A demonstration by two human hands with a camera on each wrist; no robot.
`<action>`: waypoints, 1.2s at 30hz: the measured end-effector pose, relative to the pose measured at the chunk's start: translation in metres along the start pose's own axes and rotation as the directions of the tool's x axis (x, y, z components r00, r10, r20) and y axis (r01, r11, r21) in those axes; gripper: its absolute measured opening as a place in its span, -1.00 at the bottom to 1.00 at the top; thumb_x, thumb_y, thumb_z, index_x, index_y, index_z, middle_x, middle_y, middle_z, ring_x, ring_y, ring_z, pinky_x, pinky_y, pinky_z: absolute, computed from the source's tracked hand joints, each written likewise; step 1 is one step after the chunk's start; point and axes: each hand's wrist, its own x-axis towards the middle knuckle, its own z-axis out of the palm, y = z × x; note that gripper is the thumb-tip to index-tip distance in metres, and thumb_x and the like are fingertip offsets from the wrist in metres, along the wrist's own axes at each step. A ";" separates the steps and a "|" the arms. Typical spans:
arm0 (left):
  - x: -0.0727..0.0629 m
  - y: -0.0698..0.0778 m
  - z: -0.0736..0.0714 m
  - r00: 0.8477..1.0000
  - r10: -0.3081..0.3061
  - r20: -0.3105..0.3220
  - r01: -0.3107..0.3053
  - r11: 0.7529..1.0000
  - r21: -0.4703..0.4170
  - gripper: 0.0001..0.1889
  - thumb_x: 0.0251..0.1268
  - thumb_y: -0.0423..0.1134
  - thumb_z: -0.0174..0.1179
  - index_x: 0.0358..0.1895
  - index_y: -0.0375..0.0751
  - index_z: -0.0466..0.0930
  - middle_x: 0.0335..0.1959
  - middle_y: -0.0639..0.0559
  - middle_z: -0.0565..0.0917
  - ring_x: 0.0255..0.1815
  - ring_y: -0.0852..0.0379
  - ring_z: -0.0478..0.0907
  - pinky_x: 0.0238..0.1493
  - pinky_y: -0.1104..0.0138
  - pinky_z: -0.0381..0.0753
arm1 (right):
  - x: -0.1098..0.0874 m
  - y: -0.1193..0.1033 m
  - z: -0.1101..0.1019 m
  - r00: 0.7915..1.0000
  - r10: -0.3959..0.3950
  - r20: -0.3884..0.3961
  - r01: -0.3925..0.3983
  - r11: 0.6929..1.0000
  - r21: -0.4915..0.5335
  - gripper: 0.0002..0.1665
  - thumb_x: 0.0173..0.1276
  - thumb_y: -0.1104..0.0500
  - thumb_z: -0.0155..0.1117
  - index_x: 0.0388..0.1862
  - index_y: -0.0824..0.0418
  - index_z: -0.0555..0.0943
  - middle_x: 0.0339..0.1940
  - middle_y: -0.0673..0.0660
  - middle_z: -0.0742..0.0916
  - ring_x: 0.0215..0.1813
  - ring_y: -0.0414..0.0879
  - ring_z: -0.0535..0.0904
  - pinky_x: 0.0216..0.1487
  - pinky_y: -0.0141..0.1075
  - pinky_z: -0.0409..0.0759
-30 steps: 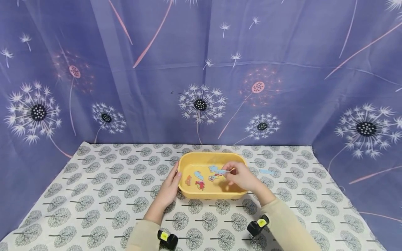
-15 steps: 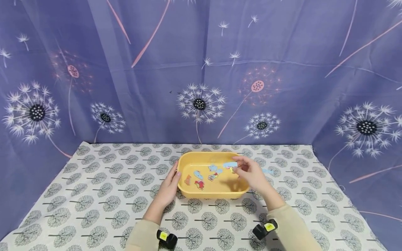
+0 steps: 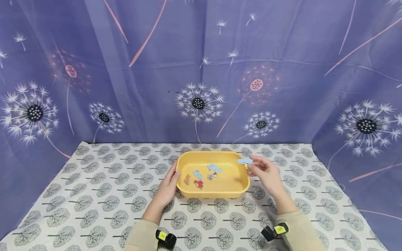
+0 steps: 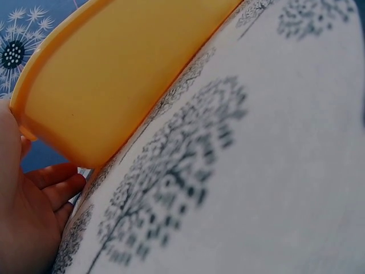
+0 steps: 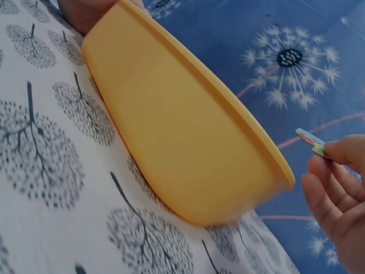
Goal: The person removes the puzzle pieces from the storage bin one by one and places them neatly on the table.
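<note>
A yellow plastic basin point(image 3: 213, 194) stands on the cloth. My left hand point(image 3: 168, 188) holds its left end, thumb at the rim; in the left wrist view the fingers point(image 4: 63, 182) lie low against the outside. My right hand point(image 3: 265, 174) pinches a flat light-blue picture piece point(image 3: 245, 161) with pink and yellow on it, over the basin's right rim. From the right wrist view the piece point(image 5: 312, 142) looks thin, held between thumb and fingertips. Inside the basin lie a red piece point(image 3: 199, 184), an orange one point(image 3: 186, 179) and several light-blue ones point(image 3: 197, 174).
A white cloth point(image 3: 110, 195) printed with grey trees covers the table. Behind it hangs a purple curtain point(image 3: 150, 90) with dandelions. Black wrist cameras point(image 3: 166, 240) are strapped on both sleeves.
My right hand has lifted the light-blue piece from inside the basin and carried it right, to the rim. It now hides the light-blue strip on the cloth. The left hand keeps its place.
</note>
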 end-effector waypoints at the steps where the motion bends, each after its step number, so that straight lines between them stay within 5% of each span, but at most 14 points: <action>1: 0.000 0.000 0.000 1.000 0.003 0.001 -0.003 1.000 0.002 -0.43 0.50 0.11 -0.25 0.50 0.27 -0.08 0.53 0.05 0.06 0.48 -0.24 0.06 0.37 -0.29 0.02 | -0.001 0.001 -0.003 1.000 -0.001 -0.008 0.001 1.000 0.001 -0.50 0.28 0.37 0.22 0.17 0.54 0.40 -0.34 -0.13 0.66 -0.33 -0.23 0.68 -0.29 -0.30 0.73; 10: 0.001 -0.003 0.004 1.000 -0.012 0.012 0.012 1.000 0.012 -0.43 0.49 0.13 -0.26 0.50 0.30 -0.09 0.53 0.09 0.05 0.49 -0.20 0.04 0.38 -0.28 0.00 | -0.011 0.013 -0.026 0.992 0.079 -0.100 -0.080 0.997 -0.012 -0.45 0.30 0.30 0.24 0.24 0.44 0.37 -0.34 -0.19 0.66 -0.29 -0.25 0.69 -0.23 -0.39 0.71; 19: 0.001 -0.004 0.004 1.000 -0.002 0.019 0.001 1.000 0.024 -0.41 0.48 0.17 -0.28 0.51 0.26 -0.09 0.53 0.04 0.04 0.48 -0.24 0.06 0.37 -0.28 0.01 | -0.015 0.028 -0.050 0.967 0.126 -0.220 -0.106 0.989 0.104 -0.42 0.28 0.34 0.25 0.24 0.49 0.34 -0.38 -0.14 0.71 -0.36 -0.26 0.70 -0.25 -0.35 0.71; 30: 0.001 -0.003 -0.002 1.000 -0.006 0.021 0.004 0.999 0.047 -0.39 0.45 0.23 -0.31 0.51 0.28 -0.12 0.54 0.00 0.01 0.48 -0.29 0.04 0.35 -0.31 0.00 | -0.012 0.037 -0.073 0.904 0.263 -0.336 -0.172 0.946 0.276 -0.55 0.26 0.37 0.25 0.15 0.27 0.49 -0.44 -0.08 0.74 -0.44 -0.22 0.70 -0.31 -0.39 0.71; 36: 0.002 -0.001 -0.001 1.000 -0.004 0.027 0.002 0.999 0.051 -0.40 0.47 0.20 -0.31 0.51 0.27 -0.14 0.54 0.01 0.00 0.48 -0.27 0.03 0.35 -0.31 -0.01 | -0.013 0.044 -0.085 0.865 0.332 -0.377 -0.229 0.929 0.292 -0.45 0.25 0.34 0.28 0.23 0.34 0.42 -0.45 -0.12 0.74 -0.43 -0.26 0.70 -0.27 -0.43 0.70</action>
